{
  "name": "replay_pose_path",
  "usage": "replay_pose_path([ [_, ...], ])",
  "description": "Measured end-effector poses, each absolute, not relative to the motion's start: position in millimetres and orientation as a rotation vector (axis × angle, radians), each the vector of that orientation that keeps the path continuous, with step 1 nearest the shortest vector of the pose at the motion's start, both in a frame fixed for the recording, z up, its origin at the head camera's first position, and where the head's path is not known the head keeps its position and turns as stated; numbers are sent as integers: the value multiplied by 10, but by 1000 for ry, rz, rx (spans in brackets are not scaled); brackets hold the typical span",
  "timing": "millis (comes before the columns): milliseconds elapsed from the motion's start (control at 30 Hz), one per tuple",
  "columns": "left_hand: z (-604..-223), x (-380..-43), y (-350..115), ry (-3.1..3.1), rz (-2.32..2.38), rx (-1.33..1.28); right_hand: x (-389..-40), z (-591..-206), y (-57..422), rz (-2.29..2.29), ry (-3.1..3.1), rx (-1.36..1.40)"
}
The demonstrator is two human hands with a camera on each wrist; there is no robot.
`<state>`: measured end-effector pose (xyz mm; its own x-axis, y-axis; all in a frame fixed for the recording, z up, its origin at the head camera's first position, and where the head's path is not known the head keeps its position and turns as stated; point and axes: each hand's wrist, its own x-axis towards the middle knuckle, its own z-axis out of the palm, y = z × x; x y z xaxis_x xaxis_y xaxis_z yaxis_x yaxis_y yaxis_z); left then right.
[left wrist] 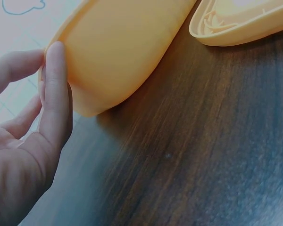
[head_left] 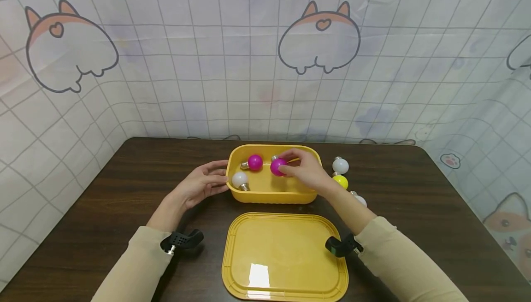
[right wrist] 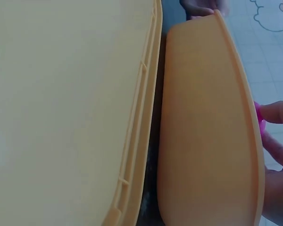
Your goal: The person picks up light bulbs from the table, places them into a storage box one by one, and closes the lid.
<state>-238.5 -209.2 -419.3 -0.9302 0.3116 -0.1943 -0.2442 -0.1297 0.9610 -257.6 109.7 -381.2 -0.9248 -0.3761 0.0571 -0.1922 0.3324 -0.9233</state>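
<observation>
**Magenta bulb held inside bin; forearm near loose bulbs**

The right hand (head_left: 304, 169) pinches a magenta light bulb (head_left: 277, 168) inside the yellow bin (head_left: 269, 197); whether it touches the floor cannot be told. The left hand (head_left: 202, 183), fingers extended, touches the bin's left end.

Risks, as judged: a slack pinch could drop the smooth globe; a sideways forearm sweep could roll the near white bulb (head_left: 360, 199).

The bin's back lies near the table's (head_left: 83, 219) far edge. A narrow strip separates its front from the yellow lid (head_left: 286, 251). Bare bin floor lies between the held bulb and the second magenta bulb (head_left: 255, 162).
</observation>
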Motion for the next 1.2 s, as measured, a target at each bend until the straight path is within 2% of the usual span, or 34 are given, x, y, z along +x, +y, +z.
replay_pose_path([
  [1200,-4175,-2358,-2104,1778,2112,121,-2651,-3899,812,-1533,2366,-599],
])
